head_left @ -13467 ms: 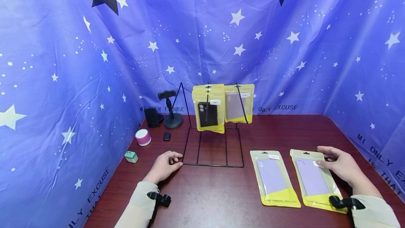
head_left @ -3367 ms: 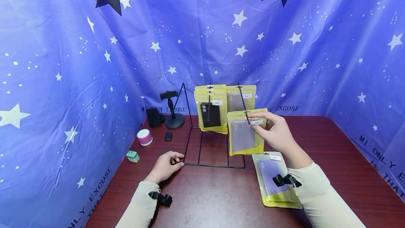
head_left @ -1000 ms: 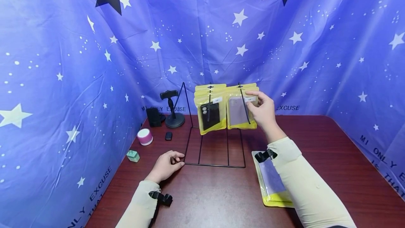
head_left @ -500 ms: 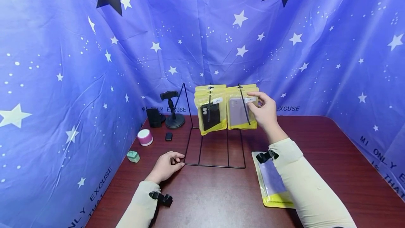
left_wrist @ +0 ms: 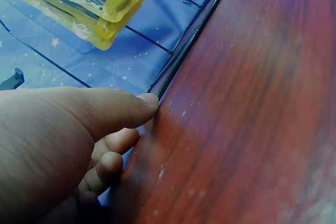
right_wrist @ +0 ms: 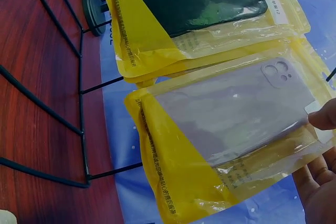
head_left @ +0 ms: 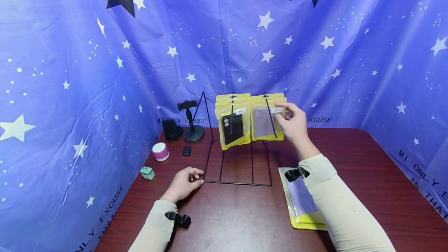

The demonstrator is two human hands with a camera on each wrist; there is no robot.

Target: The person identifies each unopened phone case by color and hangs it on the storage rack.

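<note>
My right hand (head_left: 293, 121) pinches the upper right edge of a yellow-edged clear pouch with a lilac phone case (head_left: 262, 123), thumb in front by its white label. This pouch hangs on the right prong of a black wire display rack (head_left: 236, 183), in front of another one. On the left prong hang pouches, the front one with a black phone case (head_left: 233, 129). In the right wrist view the lilac case (right_wrist: 236, 111) lies below the black one (right_wrist: 202, 3). My left hand (head_left: 183, 183) pinches the rack's front left corner, thumb tip (left_wrist: 149, 100) on the wire.
Another pouch with a lilac phone case (head_left: 301, 197) lies on the table, partly under my right forearm. At left are a phone stand (head_left: 192, 132), a black block (head_left: 170, 130), a pink-and-white round thing (head_left: 160, 152), a small black piece (head_left: 186, 151) and a green box (head_left: 147, 173).
My right hand has taken the right-hand pouch off the table, brought it to the right prong and slid it back along it. My left hand has stayed on the rack's corner.
</note>
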